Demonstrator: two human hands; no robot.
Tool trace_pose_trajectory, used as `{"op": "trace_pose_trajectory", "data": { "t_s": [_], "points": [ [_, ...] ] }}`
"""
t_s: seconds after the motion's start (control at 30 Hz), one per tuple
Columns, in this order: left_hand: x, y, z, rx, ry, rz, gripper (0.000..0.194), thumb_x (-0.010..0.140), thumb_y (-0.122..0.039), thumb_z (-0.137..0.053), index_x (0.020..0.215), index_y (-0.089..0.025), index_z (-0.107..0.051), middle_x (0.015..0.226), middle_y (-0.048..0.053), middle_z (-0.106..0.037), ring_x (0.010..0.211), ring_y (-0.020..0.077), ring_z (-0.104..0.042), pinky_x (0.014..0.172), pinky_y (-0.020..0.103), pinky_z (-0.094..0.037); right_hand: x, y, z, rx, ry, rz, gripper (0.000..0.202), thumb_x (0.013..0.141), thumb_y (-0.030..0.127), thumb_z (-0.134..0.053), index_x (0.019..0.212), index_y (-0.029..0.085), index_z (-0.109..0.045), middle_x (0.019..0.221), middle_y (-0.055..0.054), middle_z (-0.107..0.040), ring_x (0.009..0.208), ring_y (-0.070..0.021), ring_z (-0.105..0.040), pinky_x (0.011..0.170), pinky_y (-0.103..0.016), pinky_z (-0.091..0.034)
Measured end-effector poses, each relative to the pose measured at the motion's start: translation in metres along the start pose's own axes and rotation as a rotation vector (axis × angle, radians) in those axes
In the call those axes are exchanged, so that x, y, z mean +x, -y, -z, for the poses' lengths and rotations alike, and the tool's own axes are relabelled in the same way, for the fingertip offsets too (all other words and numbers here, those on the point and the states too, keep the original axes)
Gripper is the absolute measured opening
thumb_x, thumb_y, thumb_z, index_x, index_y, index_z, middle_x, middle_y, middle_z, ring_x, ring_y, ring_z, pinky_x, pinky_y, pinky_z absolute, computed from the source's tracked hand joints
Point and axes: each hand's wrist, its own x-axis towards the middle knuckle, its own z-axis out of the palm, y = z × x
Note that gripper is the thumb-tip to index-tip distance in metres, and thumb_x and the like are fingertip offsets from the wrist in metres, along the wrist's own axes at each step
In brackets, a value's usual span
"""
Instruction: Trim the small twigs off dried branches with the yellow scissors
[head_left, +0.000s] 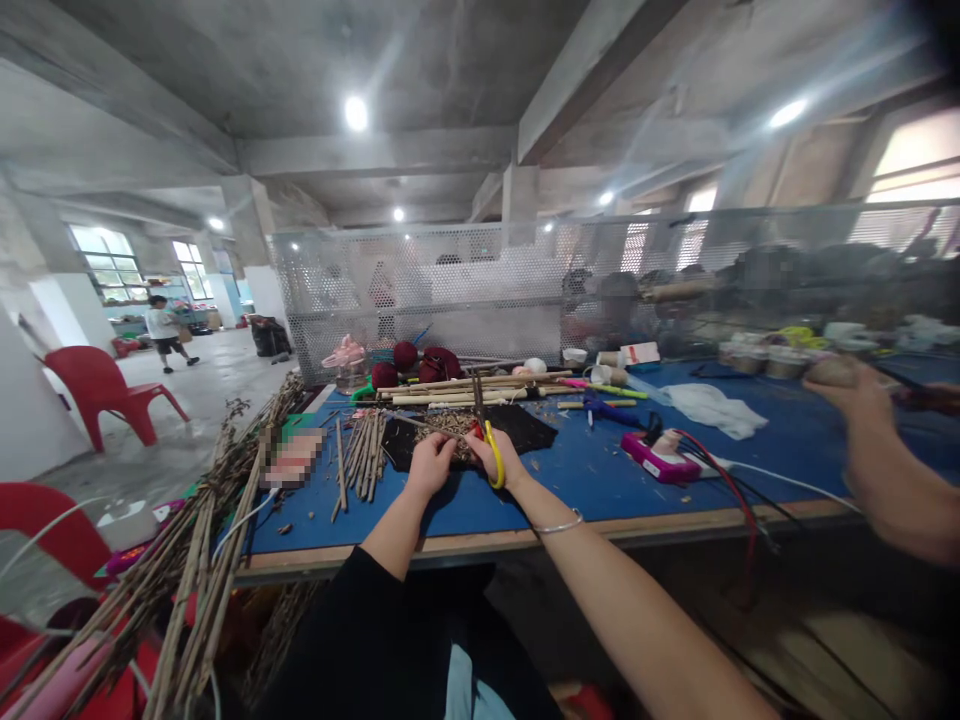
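My right hand [504, 462] is closed round a pair of scissors [493, 455] with yellow and red handles, its dark blades pointing up and away from me. Close beside it, my left hand [432, 464] pinches a thin dry stalk [409, 421] that slants off to the upper left. Both hands are over a black cloth [531, 428], on which a heap of short cut stalk pieces [442, 428] lies. The stalk's near end is partly hidden by my fingers. Left of the cloth, several longer cut stalks [366, 455] lie side by side.
Long dry stalks [202, 560] lean against the table's [465, 515] left end. Behind the cloth are poles [457, 395] and dark red yarn balls [439, 364]. A purple power strip [660, 460] with cables lies right. At far right, a co-worker's hand [862, 405] holds a rounded brownish object.
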Motion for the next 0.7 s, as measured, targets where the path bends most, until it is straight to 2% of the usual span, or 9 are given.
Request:
{"op": "trace_pose_trajectory", "data": {
  "t_s": [0.13,0.2,0.3,0.37,0.47,0.53,0.57,0.63,0.7],
  "points": [
    [0.003,0.005,0.006,-0.063,-0.222,0.102,0.024,0.073,-0.034,-0.053,0.079,-0.014,-0.063,0.067,0.004,-0.062,0.058,0.0115,-0.053,0.055,0.022,-0.041,0.0,-0.003,0.0,0.249,-0.031,-0.115,0.026,0.07,0.041,-0.05,0.057,0.019,-0.043,0.04,0.006,-0.043,0.032,-0.0077,-0.036,0.034,-0.021,-0.03],
    [0.005,0.006,0.009,-0.112,-0.312,0.142,0.027,0.071,-0.032,-0.057,0.09,-0.014,-0.062,0.069,0.003,-0.062,0.055,0.0102,-0.053,0.053,0.021,-0.041,0.0,-0.005,0.0,0.318,-0.045,-0.148,0.025,0.067,0.041,-0.054,0.059,0.02,-0.043,0.04,0.006,-0.043,0.031,-0.0075,-0.035,0.032,-0.02,-0.028],
    [0.007,0.004,0.011,-0.283,-0.413,0.205,0.046,0.071,-0.032,-0.058,0.113,-0.015,-0.048,0.069,0.001,-0.06,0.045,0.0064,-0.047,0.046,0.019,-0.037,0.001,-0.006,0.0,0.377,-0.046,-0.181,0.026,0.065,0.042,-0.056,0.06,0.019,-0.043,0.039,0.007,-0.043,0.03,-0.007,-0.034,0.03,-0.02,-0.027],
    [0.008,-0.001,0.014,-0.491,-0.4,0.296,0.049,0.076,-0.04,-0.05,0.117,-0.015,-0.043,0.063,-0.001,-0.056,0.037,0.0045,-0.041,0.038,0.017,-0.03,0.001,-0.005,0.001,0.408,-0.031,-0.195,0.028,0.065,0.043,-0.056,0.06,0.019,-0.042,0.04,0.007,-0.043,0.03,-0.0069,-0.034,0.03,-0.02,-0.028],
    [0.007,-0.011,0.018,-0.848,-0.216,0.412,0.048,0.08,-0.049,-0.039,0.114,-0.016,-0.045,0.05,-0.006,-0.044,0.03,0.0031,-0.029,0.032,0.015,-0.018,0.001,-0.004,0.001,0.441,0.009,-0.206,0.03,0.064,0.044,-0.057,0.06,0.019,-0.041,0.04,0.007,-0.043,0.031,-0.0072,-0.036,0.03,-0.019,-0.03],
    [0.007,-0.015,0.021,-1.009,-0.091,0.422,0.042,0.08,-0.043,-0.043,0.112,-0.017,-0.048,0.047,-0.008,-0.039,0.03,0.0023,-0.026,0.031,0.014,-0.016,0.001,-0.004,0.001,0.465,0.035,-0.215,0.03,0.063,0.044,-0.058,0.06,0.019,-0.04,0.039,0.007,-0.042,0.031,-0.0072,-0.036,0.029,-0.019,-0.029],
    [0.006,-0.017,0.022,-1.055,-0.067,0.421,0.038,0.078,-0.037,-0.047,0.111,-0.017,-0.049,0.048,-0.008,-0.04,0.031,0.002,-0.028,0.031,0.013,-0.017,0.002,-0.004,0.001,0.473,0.041,-0.22,0.031,0.063,0.044,-0.058,0.059,0.019,-0.04,0.039,0.007,-0.042,0.03,-0.007,-0.036,0.029,-0.019,-0.028],
    [0.006,-0.019,0.024,-1.095,-0.1,0.423,0.035,0.074,-0.026,-0.054,0.107,-0.017,-0.051,0.054,-0.006,-0.046,0.036,0.0018,-0.037,0.032,0.012,-0.021,0.002,-0.005,0.001,0.479,0.043,-0.225,0.032,0.064,0.044,-0.057,0.057,0.02,-0.039,0.039,0.007,-0.042,0.029,-0.0067,-0.035,0.028,-0.019,-0.028],
    [0.007,-0.018,0.023,-1.091,-0.183,0.419,0.032,0.071,-0.023,-0.058,0.102,-0.016,-0.054,0.061,-0.004,-0.051,0.044,0.0021,-0.045,0.034,0.011,-0.027,0.002,-0.005,0.002,0.475,0.042,-0.227,0.031,0.064,0.043,-0.057,0.056,0.019,-0.038,0.038,0.007,-0.041,0.029,-0.0066,-0.035,0.028,-0.019,-0.028]
  ]
}}
